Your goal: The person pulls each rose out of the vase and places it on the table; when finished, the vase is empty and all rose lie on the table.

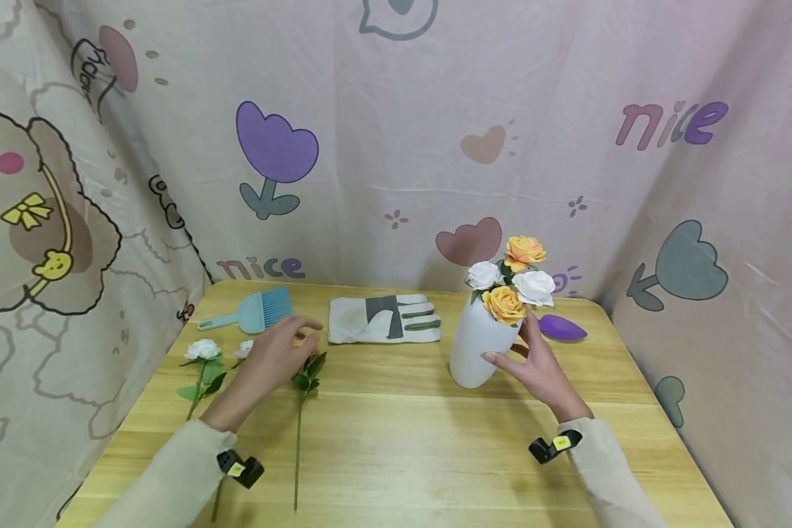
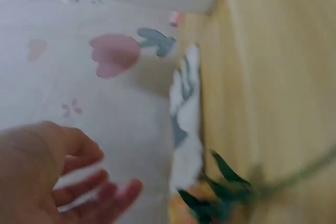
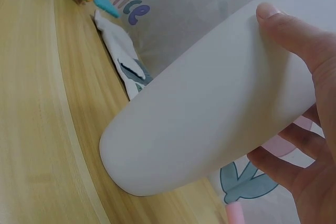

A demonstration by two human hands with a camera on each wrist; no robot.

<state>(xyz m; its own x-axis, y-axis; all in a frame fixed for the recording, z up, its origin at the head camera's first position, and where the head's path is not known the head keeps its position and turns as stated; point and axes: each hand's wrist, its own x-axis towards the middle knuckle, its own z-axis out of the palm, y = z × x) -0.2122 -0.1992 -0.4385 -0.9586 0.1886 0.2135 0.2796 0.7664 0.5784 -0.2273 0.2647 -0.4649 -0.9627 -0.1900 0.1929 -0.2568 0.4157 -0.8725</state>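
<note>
A white vase point(image 1: 478, 352) stands at the right of the table, leaning a little, with yellow-orange roses point(image 1: 504, 304) and white roses point(image 1: 534, 287) in its mouth. My right hand point(image 1: 537, 367) grips its right side, thumb on the front and fingers round the back. My left hand point(image 1: 273, 367) hangs above the left part of the table, fingers loosely bent and holding nothing. Below it lies a flower stem with green leaves point(image 1: 308, 378); its orange bloom point(image 2: 186, 203) shows blurred in the left wrist view. Two white roses point(image 1: 202, 350) lie farther left, one partly hidden by my arm.
Toward the back edge lie a light blue brush-like tool point(image 1: 254, 312) and a white-and-grey glove point(image 1: 383, 320). A purple teardrop-shaped thing point(image 1: 561, 328) sits behind the right hand. A printed curtain point(image 1: 383, 147) hangs right behind the wooden table point(image 1: 396, 455) and along both sides.
</note>
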